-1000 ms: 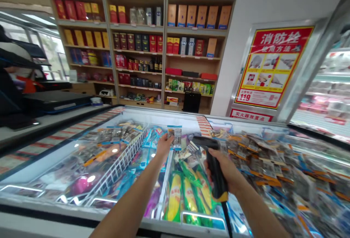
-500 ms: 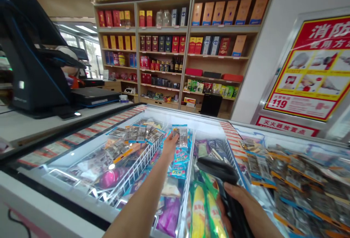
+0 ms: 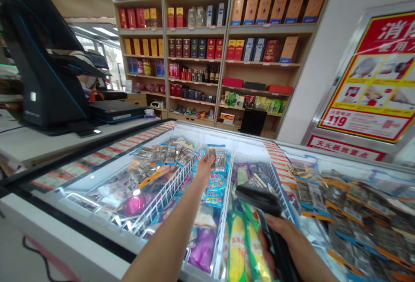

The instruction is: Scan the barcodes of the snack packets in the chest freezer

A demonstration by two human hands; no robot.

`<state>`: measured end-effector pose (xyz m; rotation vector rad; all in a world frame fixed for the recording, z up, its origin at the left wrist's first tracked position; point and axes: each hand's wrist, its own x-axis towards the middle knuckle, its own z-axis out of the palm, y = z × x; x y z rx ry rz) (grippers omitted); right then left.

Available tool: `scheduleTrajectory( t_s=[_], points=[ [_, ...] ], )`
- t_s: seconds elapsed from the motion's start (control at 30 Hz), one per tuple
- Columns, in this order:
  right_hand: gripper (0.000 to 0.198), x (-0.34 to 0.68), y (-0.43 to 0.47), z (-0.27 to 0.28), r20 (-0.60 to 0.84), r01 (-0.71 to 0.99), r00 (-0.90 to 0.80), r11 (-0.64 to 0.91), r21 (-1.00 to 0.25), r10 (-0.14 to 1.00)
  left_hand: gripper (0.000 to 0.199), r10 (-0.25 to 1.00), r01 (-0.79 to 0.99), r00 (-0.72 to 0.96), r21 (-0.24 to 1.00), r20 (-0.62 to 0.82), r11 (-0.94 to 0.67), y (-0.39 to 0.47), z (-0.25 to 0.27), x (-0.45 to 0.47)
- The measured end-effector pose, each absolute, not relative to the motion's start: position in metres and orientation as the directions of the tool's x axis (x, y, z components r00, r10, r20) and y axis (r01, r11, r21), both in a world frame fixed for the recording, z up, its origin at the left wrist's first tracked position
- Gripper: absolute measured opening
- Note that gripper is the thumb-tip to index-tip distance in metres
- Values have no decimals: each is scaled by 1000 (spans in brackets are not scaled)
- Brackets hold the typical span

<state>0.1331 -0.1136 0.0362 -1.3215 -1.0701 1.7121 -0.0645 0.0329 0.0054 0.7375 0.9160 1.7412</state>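
Observation:
Stretched out over the freezer [image 3: 249,144], my left hand [image 3: 205,167] is closed on the left edge of a clear packet [image 3: 219,160] with a blue top strip and brownish contents. Blue ice-cream packets [image 3: 215,187] lie in the white wire basket [image 3: 162,202] below it. My right hand [image 3: 275,239] grips the handle of a black barcode scanner [image 3: 261,200], its head pointing left. Under the scanner are yellow and green corn-shaped packets [image 3: 237,241], and purple packets [image 3: 203,249] lie to their left. Part of my right fingers is hidden behind the handle.
At the left, a black checkout terminal [image 3: 48,70] stands on the counter [image 3: 19,148]. Brown-content packets [image 3: 359,213] fill the freezer's right section. Red-and-white striped tape [image 3: 277,161] marks the frame. Behind stand shelves of boxed goods [image 3: 194,49]; a safety poster [image 3: 372,74] hangs at right.
The view has shifted slightly, so the scene sits a little further right. Both hands keep their holds on the packet and the scanner.

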Motion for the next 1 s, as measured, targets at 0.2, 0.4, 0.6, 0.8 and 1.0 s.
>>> scheduleTrajectory(
  t_s=[0.2, 0.4, 0.6, 0.8, 1.0],
  points=[
    [31, 129, -116, 45, -458, -112, -206, -486, -867, 865, 28, 938, -434, -338, 871, 80, -231, 38, 0, -64],
    [31, 125, -120, 47, -437, -109, -231, -469, -876, 869, 25, 929, -380, -354, 891, 107, -247, 40, -1, -61],
    [33, 125, -120, 46, -463, -130, -248, -502, -855, 851, 21, 919, -321, -380, 916, 108, -241, 44, -5, -59],
    [32, 127, -116, 46, -521, -174, -265, -572, -802, 811, 22, 914, -323, -392, 914, 106, -245, 48, -9, -59],
    [39, 128, -117, 46, -498, -125, -316, -556, -821, 807, 21, 915, -342, -389, 906, 105, -249, 48, -9, -58]
  ],
)
